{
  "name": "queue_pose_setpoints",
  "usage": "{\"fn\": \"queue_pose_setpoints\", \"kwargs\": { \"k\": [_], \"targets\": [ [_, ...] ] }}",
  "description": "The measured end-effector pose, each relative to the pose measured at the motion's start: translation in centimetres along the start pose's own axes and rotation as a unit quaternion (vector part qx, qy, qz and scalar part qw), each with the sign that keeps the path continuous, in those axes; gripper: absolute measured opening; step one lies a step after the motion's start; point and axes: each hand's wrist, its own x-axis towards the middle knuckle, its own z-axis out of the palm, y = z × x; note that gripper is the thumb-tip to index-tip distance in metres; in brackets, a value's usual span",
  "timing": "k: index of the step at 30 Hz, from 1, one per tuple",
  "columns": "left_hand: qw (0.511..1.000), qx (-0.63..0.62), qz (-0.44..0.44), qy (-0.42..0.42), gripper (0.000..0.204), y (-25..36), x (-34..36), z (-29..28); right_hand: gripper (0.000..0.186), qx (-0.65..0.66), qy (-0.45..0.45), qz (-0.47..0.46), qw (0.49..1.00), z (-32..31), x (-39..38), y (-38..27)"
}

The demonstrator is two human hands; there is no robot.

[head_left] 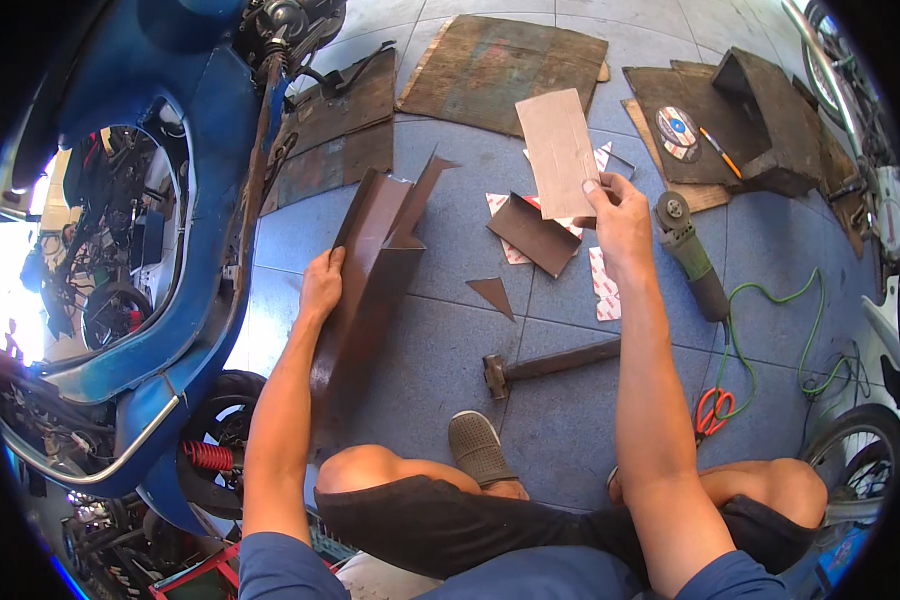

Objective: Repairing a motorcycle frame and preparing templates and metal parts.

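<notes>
My left hand (322,283) is closed on the edge of a long brown bent sheet-metal channel (368,270), which stands tilted at my left with its cut, flared end up. Between the thumb and fingers of my right hand (618,215) is a rectangular piece of cardboard (558,150), held up off the floor. Below the cardboard lies a small folded brown metal piece (533,235) on red-and-white printed scraps (606,285). A triangular metal offcut (492,297) rests between the channel and a hammer (555,366).
An angle grinder (692,258) with a green cord lies right of my right arm, near red-handled scissors (712,412). Wooden boards (500,70) spread across the far floor; a cutting disc (677,132) and an orange pencil (720,152) sit by a wooden stool (780,120). A blue scooter body (205,160) stands left.
</notes>
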Motion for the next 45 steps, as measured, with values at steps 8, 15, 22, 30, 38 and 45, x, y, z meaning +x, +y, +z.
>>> {"fn": "queue_pose_setpoints", "kwargs": {
  "k": [8, 15, 22, 30, 38, 45],
  "targets": [
    [0.922, -0.275, -0.088, -0.257, 0.047, 0.8, 2.1, 1.7, 0.028, 0.037, 0.033, -0.030, 0.998, -2.0, -0.2, -1.6],
    [0.883, -0.355, -0.124, -0.281, 0.048, -2.3, 4.3, 3.4, 0.031, 0.043, 0.032, -0.013, 0.998, -3.4, -0.2, -1.3],
    [0.867, -0.371, -0.164, -0.289, 0.050, -1.4, 4.6, 3.0, 0.030, 0.028, 0.018, -0.013, 0.999, -2.3, -0.6, 0.1],
    [0.941, -0.262, -0.099, -0.188, 0.047, 3.7, -1.4, 0.4, 0.030, 0.024, 0.023, 0.012, 0.999, -3.1, -1.5, 0.1],
    [0.981, -0.152, -0.107, -0.063, 0.054, 5.9, -3.7, 1.6, 0.019, 0.073, -0.082, 0.078, 0.991, 4.9, -5.9, 1.3],
    [0.982, -0.160, -0.102, -0.021, 0.059, 6.9, -4.7, 3.2, 0.020, 0.117, -0.125, 0.179, 0.969, 10.4, -10.6, 6.4]
  ]
}}
